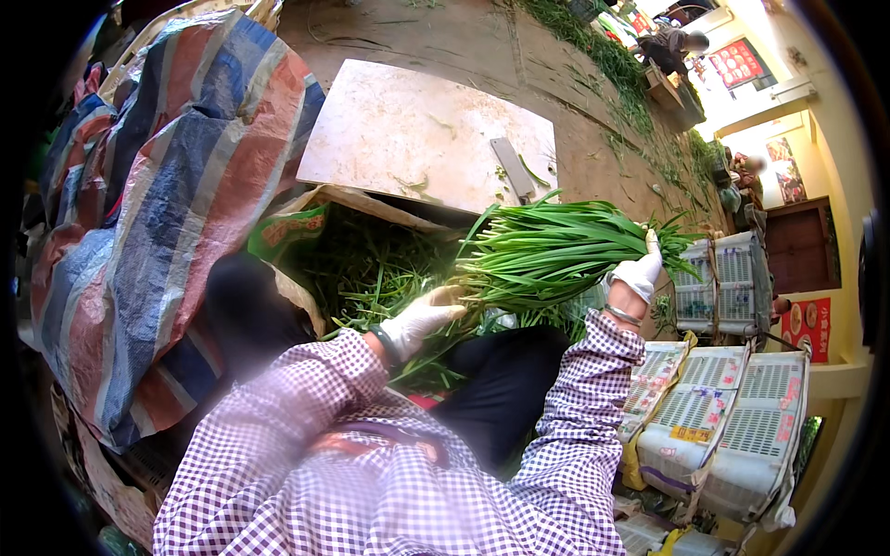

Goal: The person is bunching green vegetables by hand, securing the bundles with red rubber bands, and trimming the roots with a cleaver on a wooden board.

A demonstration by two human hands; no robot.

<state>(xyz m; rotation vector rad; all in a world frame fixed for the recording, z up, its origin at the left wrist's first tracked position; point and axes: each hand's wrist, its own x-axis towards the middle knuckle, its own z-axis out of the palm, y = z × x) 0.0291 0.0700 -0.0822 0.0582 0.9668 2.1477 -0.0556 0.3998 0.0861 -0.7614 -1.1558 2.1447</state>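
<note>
My right hand [638,270], in a white glove, grips a thick bunch of green garlic chives or similar leafy stalks [556,247] near its leaf-tip end. The bunch lies sideways in the air, its pale cut ends towards the left. Beside those pale ends is my left hand [423,321], also gloved, with thumb and fingers apart. Whether its fingertips touch the stalks is hard to tell. Beneath both hands, an open sack [288,233] between my knees holds loose green leaves and trimmings [368,267].
A pale board [417,125] lies beyond the sack, bearing a flat grey blade [512,167] and leaf scraps. At left bulges a striped woven bag [201,146]. White plastic crates [716,410] stand stacked at right. Greens litter the floor [445,35]; a person [664,52] is farther off.
</note>
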